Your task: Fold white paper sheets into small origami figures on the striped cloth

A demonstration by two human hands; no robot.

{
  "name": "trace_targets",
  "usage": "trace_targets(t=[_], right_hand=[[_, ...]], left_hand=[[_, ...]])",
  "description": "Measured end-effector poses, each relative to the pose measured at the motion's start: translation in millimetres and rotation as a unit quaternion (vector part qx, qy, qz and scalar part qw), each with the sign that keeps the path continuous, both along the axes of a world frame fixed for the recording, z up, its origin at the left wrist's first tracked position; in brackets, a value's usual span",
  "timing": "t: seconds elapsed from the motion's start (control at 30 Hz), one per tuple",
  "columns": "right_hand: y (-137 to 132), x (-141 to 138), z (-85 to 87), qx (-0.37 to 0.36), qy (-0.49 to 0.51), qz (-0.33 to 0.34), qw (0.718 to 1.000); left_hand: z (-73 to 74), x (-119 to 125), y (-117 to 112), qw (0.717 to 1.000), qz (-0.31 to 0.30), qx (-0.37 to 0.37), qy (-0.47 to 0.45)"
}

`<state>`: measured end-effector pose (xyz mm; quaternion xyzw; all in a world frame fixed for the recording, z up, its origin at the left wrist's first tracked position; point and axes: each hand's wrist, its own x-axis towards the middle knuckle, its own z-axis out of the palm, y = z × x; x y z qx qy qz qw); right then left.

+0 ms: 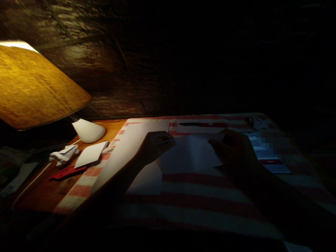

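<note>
A sheet of white paper [190, 154] is held between my two hands above the striped cloth, with a faint vertical crease or shade near its middle. My left hand [157, 145] is closed on its left edge, fingers pinched at the upper corner. On the other side my right hand [232, 145] grips the right edge, thumb on the near face; its fingers are mostly lost in shadow. Beneath and to the left lie larger white sheets [131, 150]. A knife [202, 124] with a dark blade and red handle rests beyond the held paper.
At the left stands a lit lamp with a yellow shade [39, 84] and white base [89, 131]. Folded paper [91, 154], crumpled paper [63, 154] and a red object [68, 172] lie near it. A lit screen [274, 166] is at right on the red-striped cloth [199, 199].
</note>
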<state>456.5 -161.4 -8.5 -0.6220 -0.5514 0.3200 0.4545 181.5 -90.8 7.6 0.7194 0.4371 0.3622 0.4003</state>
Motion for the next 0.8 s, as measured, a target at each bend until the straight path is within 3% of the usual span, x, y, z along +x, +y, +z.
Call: trace_targets(t=[0.17,0.33,0.53,0.63,0.8], right_hand=[[0.4,0.7,0.0,0.026,-0.018,0.004,1.0],[4.0,3.4,-2.2,0.04,-0.035,-0.009,0.999],[3.8,1.0,-4.7,0.04,0.003,0.004,0.999],[4.4,2.5,0.5,0.043,0.025,-0.005,0.999],[6.7,3.1,16.8,0.051,0.088,-0.08,0.992]], left_hand=[[1.8,4.8,-4.9,0.999,0.02,0.032,0.006],[-6.4,6.4,-1.0,0.995,0.066,-0.009,-0.074],[-6.7,10.2,-5.2,0.997,0.047,0.005,-0.061],[-8.3,9.6,-3.2,0.994,0.057,0.017,-0.087],[-12.5,2.7,5.8,0.991,0.083,0.027,-0.102]])
